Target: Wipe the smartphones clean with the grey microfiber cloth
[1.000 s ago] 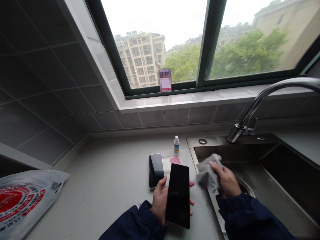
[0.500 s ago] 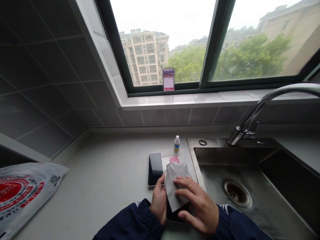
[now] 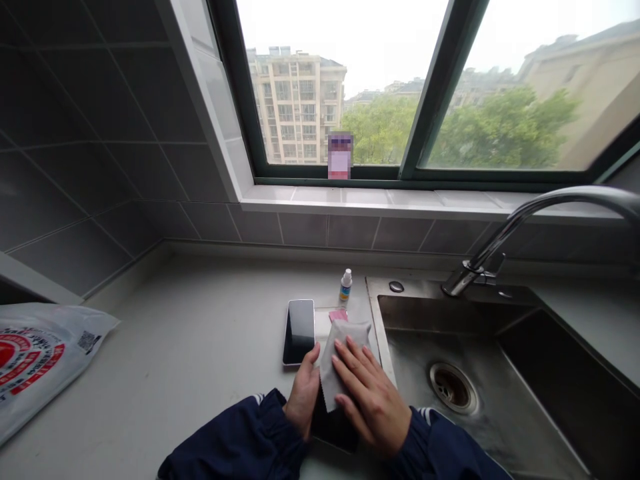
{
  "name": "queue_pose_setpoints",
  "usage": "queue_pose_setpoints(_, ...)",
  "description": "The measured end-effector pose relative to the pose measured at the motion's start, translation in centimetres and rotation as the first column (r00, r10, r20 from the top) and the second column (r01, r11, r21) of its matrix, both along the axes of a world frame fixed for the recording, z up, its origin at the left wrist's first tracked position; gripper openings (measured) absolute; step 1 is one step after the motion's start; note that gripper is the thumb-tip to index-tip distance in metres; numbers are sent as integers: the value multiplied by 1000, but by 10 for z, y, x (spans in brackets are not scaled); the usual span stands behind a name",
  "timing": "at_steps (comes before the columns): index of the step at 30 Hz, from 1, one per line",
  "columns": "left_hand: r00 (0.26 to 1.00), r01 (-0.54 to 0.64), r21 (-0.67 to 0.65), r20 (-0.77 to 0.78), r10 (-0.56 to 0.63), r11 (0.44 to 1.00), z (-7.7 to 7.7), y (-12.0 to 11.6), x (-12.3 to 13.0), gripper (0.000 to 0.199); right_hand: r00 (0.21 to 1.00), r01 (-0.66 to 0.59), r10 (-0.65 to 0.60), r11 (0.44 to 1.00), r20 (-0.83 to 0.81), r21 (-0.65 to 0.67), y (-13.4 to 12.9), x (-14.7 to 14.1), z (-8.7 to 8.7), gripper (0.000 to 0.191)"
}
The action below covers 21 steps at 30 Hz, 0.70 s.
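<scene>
Left of the steel sink [image 3: 505,387], a black smartphone [image 3: 333,427] pointed lengthwise away from the person, gripped by the left hand [image 3: 303,400] while the right hand [image 3: 374,395], nearer the sink, lay spread across a gray cloth [image 3: 329,373] atop it.

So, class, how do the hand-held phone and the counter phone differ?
The held phone is in the left hand; the counter phone lies flat on the counter. The held phone is partly under a grey cloth; the counter phone's screen is uncovered. The counter phone has a pale rim; the held phone's visible edge looks dark. Both look black-faced.
</scene>
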<state>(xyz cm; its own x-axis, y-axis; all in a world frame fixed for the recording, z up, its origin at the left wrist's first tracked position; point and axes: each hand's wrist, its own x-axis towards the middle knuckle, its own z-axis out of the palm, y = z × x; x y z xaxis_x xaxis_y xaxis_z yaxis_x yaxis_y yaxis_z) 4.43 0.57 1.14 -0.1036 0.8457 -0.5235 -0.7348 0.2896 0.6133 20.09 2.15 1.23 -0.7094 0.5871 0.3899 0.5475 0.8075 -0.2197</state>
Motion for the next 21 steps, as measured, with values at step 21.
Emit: queue_pose_setpoints(21, 821, 157, 448, 436, -369, 880, -3, 9, 8, 54, 968, -148, 170, 981, 186, -128, 29, -16, 26, 93)
